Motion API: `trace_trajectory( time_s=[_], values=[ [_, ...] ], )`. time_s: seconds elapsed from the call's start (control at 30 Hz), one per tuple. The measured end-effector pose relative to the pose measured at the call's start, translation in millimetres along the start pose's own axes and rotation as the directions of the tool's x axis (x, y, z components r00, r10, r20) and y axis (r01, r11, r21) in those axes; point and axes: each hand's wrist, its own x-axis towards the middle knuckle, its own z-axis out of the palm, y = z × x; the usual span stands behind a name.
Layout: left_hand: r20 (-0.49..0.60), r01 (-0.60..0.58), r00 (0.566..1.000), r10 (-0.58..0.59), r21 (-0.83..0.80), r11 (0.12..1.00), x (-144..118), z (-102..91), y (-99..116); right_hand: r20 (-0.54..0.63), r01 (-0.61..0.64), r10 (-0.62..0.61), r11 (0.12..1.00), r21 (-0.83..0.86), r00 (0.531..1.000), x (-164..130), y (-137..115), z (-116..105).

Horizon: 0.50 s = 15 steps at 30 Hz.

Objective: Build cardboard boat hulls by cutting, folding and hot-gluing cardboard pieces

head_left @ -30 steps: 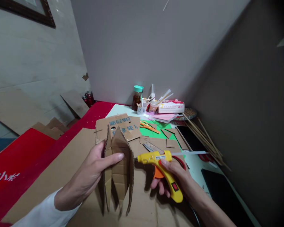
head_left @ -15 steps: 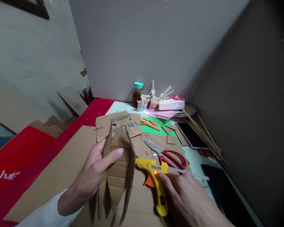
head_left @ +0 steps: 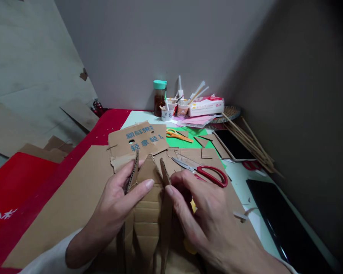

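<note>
A folded cardboard piece (head_left: 147, 213), pointed at the top with upright side strips, stands in front of me. My left hand (head_left: 114, 207) is closed around its left side, the thumb lying on the creased inner face. The right side strip (head_left: 166, 213) is pinched between thumb and fingers of my right hand (head_left: 205, 207). At its top, that strip stands a little apart from the pointed middle panel. Mostly hidden beneath my right hand is the yellow glue gun (head_left: 190, 246); only bits of it show. Just beyond that hand lie red-handled scissors (head_left: 211, 174).
A printed cardboard sheet (head_left: 140, 139), orange scissors (head_left: 179, 135) and cardboard scraps lie ahead. Behind them stand a teal-lidded bottle (head_left: 159, 99), paper cups (head_left: 183, 109) and a tissue pack (head_left: 207, 105). To the right are a tablet (head_left: 234, 145), wooden sticks (head_left: 250, 142) and a black slab (head_left: 286, 224).
My right hand has let go of the glue gun, which now sits lower under it, and has taken hold of the cardboard's right strip. The view has shifted slightly. My left hand keeps its grip.
</note>
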Motion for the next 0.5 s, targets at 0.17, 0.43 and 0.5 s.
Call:
trace_trajectory(
  time_s=[0.17,0.43,0.5],
  values=[
    [0.018,-0.013,1.000,0.012,0.081,0.997,4,-0.4,-4,-0.059,-0.005,0.006,1.000,0.017,0.998,-2,7,1],
    [0.048,-0.161,0.987,0.154,0.329,0.930,7,-6.7,-8,-0.005,0.025,-0.024,0.998,0.051,1.000,0,15,-3],
    [0.046,-0.184,0.983,0.180,0.391,0.902,6,-9.0,-9,0.001,0.049,-0.049,0.997,0.055,0.999,-1,17,-3]
  ],
)
